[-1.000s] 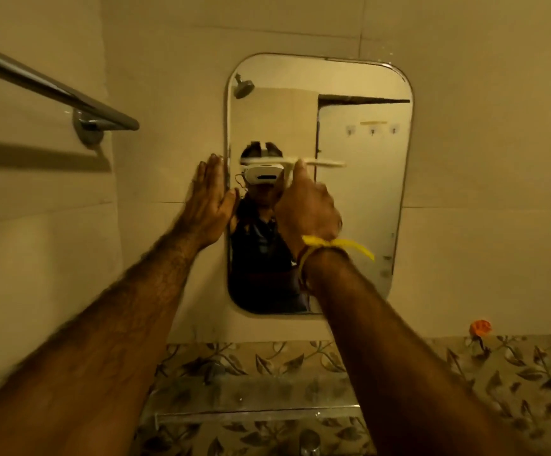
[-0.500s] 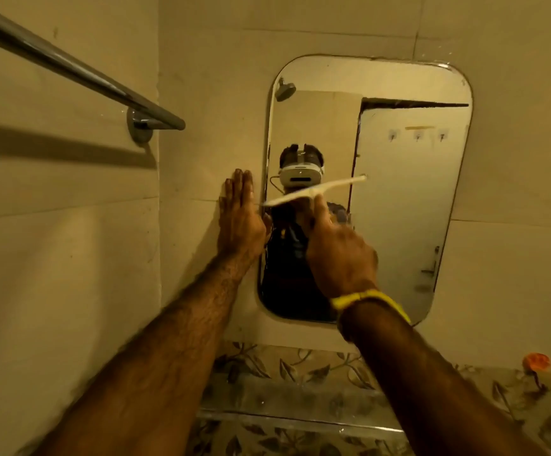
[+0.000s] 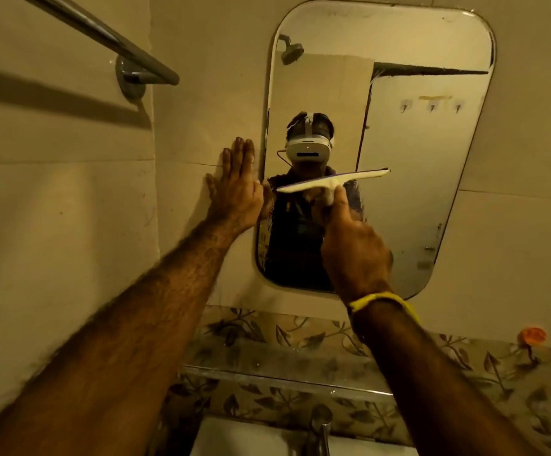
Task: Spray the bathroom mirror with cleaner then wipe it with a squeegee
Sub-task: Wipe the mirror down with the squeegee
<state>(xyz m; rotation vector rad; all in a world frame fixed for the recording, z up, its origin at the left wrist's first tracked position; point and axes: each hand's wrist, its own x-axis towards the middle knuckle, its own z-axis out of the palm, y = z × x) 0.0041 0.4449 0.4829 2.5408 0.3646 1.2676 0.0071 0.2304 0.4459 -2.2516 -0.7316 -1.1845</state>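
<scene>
Head view. Mirror (image 3: 399,133): smooth glass, upright rectangle with rounded corners, set on plain matte cream wall tiles (image 3: 514,159). Squeegee (image 3: 333,182): pale plastic, long thin blade with a short stem, lying against the glass across the mirror's lower-left half, right end tilted up. Right hand (image 3: 354,248) had its grip closed around the stem, forefinger stretched toward the blade; a yellow band (image 3: 386,302) circled the wrist. Left hand (image 3: 236,192) lay flat and open on the tile, fingers together and pointing up, thumb just at the mirror's left edge, holding nothing. Round chrome towel bar (image 3: 103,37) ran along the side wall at upper left on a disc mount. Below the mirror, a glossy leaf-patterned tile band (image 3: 465,373), a clear glass shelf (image 3: 267,366) with a metal front edge, and a small orange object (image 3: 534,335) near the band's right end. White basin rim (image 3: 234,439) and a tap (image 3: 323,436) at the bottom.

Against half a second earlier: blade sat lower on the glass, with much the same tilt; left hand stayed pressed on the same tile.
</scene>
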